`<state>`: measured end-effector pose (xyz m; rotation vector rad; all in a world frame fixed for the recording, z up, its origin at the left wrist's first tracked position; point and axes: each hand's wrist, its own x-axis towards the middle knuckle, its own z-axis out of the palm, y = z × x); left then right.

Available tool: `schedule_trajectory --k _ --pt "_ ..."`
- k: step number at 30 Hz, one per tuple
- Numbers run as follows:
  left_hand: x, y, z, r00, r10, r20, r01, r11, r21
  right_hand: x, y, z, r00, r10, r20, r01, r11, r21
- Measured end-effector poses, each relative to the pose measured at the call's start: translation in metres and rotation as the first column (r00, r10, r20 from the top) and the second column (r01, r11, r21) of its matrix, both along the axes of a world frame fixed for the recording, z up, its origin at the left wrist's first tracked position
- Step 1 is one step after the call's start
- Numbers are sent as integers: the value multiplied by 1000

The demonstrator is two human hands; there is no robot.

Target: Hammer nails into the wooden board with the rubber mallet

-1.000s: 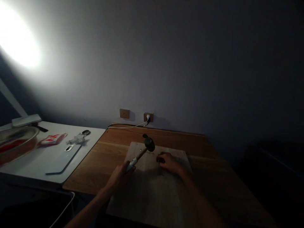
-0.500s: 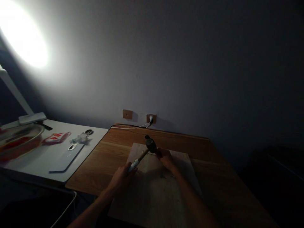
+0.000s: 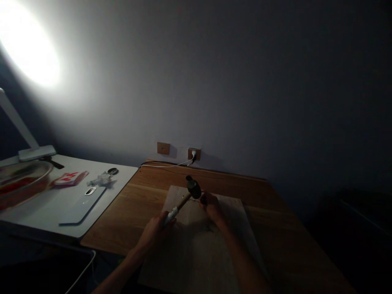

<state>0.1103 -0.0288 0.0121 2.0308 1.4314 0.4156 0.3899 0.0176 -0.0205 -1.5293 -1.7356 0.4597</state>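
Observation:
My left hand is wrapped round the wooden handle of a hammer. Its dark head hangs just over the far end of a pale wooden board that lies on the brown table. My right hand rests on the board right beside the hammer head, fingers pinched together on something too small and dark to name. The room is dim and details on the board are hard to see.
A white side table stands to the left with a grey tablet, a red-and-white packet, a glass dish and a lamp base. Two wall sockets with a white cable sit behind the brown table.
My right hand slid from the middle of the board up to the hammer head. The hammer head has shifted slightly right and down towards the board.

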Motion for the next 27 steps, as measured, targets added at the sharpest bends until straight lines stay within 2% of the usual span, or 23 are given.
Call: schedule_trajectory --k 4,13,20,27 --pt "0 0 -1 999 15 -36 -17 999 -30 2 -1 -6 998 0 -55 0 1000 15" --pt "2 -3 7 996 2 -92 -4 1000 -21 0 0 -11 996 -60 -61 63 997 51" --pt "4 -3 8 994 3 -111 -4 1000 -10 4 1 -10 996 -6 -92 11 998 55" --pt "7 -1 15 990 -14 -138 11 1000 -19 20 3 -19 969 65 -239 -54 997 53"
